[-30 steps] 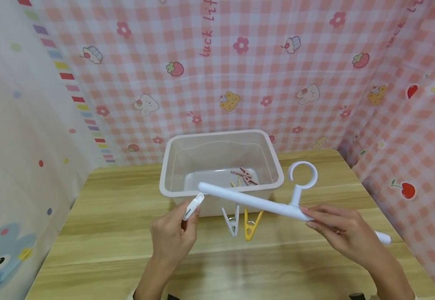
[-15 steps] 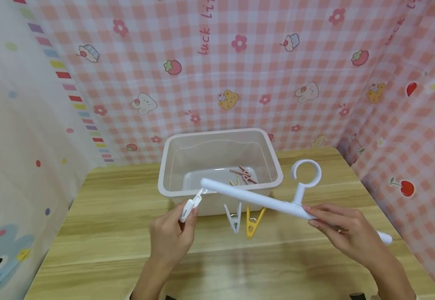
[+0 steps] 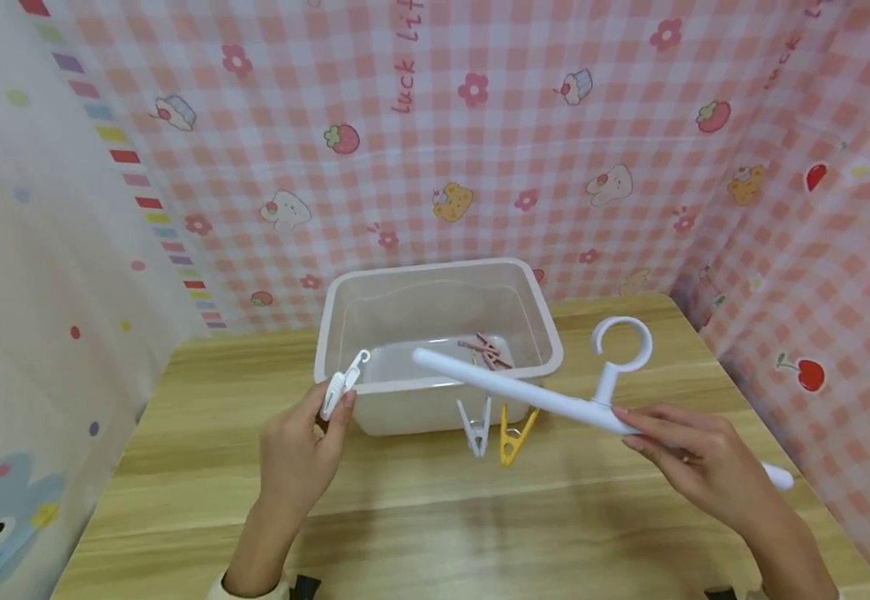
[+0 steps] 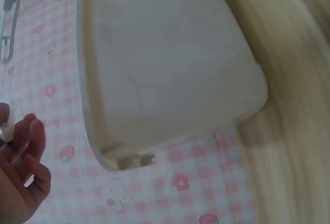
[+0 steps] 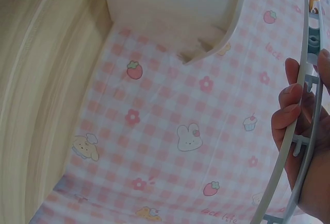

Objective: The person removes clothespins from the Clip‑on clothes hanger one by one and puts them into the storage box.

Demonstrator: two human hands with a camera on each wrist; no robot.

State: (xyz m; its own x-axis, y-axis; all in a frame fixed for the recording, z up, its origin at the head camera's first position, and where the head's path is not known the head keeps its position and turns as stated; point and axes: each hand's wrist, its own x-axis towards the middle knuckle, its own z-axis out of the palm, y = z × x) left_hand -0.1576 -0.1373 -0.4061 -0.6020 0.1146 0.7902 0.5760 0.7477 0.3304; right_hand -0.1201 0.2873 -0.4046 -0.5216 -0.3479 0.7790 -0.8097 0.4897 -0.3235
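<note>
My right hand (image 3: pixel 705 458) grips a pale plastic clothes hanger (image 3: pixel 510 386) near its middle, and the hanger's round hook (image 3: pixel 636 364) points up. A white clothespin (image 3: pixel 476 427) and a yellow clothespin (image 3: pixel 513 437) hang below the hanger's bar; the yellow one also shows in the right wrist view. Between thumb and fingers, my left hand (image 3: pixel 302 454) pinches a small white clip with a hooked end (image 3: pixel 344 386), left of the hanger's tip and apart from it. In the left wrist view only part of that hand (image 4: pixel 23 167) shows.
Behind the hands stands a translucent plastic bin (image 3: pixel 438 387) on the wooden table (image 3: pixel 435 533). Several pink clothespins (image 3: pixel 489 350) lie inside, at its right end. Checked cloth (image 3: pixel 525 142) hangs behind and to the right, with a pale printed curtain (image 3: pixel 37 275) on the left.
My left hand has moved away to the left from the hanger's tip with the white clip, whose hooked end now shows. The hanger has shifted slightly right and up.
</note>
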